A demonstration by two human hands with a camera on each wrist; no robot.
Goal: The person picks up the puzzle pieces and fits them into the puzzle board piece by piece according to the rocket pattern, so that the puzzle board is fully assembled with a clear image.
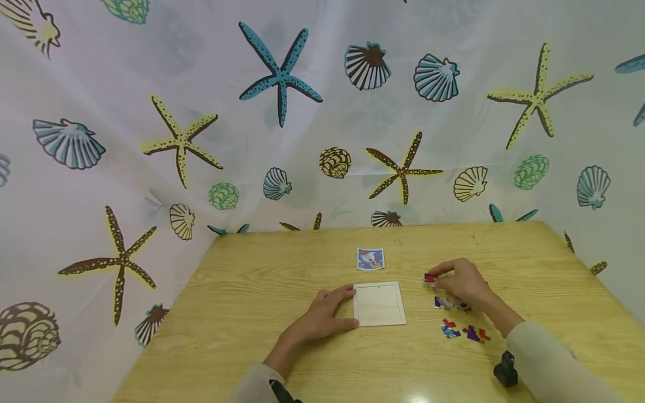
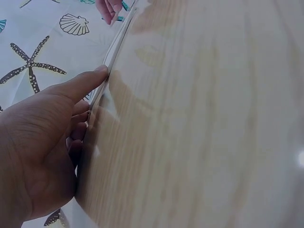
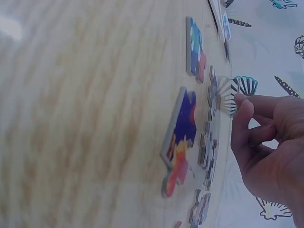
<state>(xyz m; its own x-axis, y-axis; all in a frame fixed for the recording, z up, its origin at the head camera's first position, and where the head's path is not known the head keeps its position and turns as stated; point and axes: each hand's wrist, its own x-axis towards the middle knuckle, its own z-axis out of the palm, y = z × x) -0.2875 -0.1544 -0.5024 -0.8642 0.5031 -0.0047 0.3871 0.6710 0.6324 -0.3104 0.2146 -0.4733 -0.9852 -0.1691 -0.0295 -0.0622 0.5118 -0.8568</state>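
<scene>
A white square puzzle tray [image 1: 379, 305] with a thin raised border lies flat on the wooden table. My left hand [image 1: 322, 317] rests at its left side, index fingertip at the upper corner and thumb at the lower one. In the left wrist view, the left thumb [image 2: 88, 83] reaches along the tray's edge. Right of the tray, my right hand [image 1: 466, 282] pinches a small red and dark blue jigsaw piece [image 1: 430, 278] between thumb and fingers. The right wrist view shows the right hand's [image 3: 270, 137] thumb and index tips together; the piece is hidden there.
Several jigsaw pieces lie below the right hand, among them a blue and red piece [image 1: 450, 329] and a purple and orange piece [image 3: 183, 126]. A small printed picture card [image 1: 370, 259] lies behind the tray. A shell-and-starfish patterned cloth [image 1: 302, 140] hangs around the table [image 1: 242, 280].
</scene>
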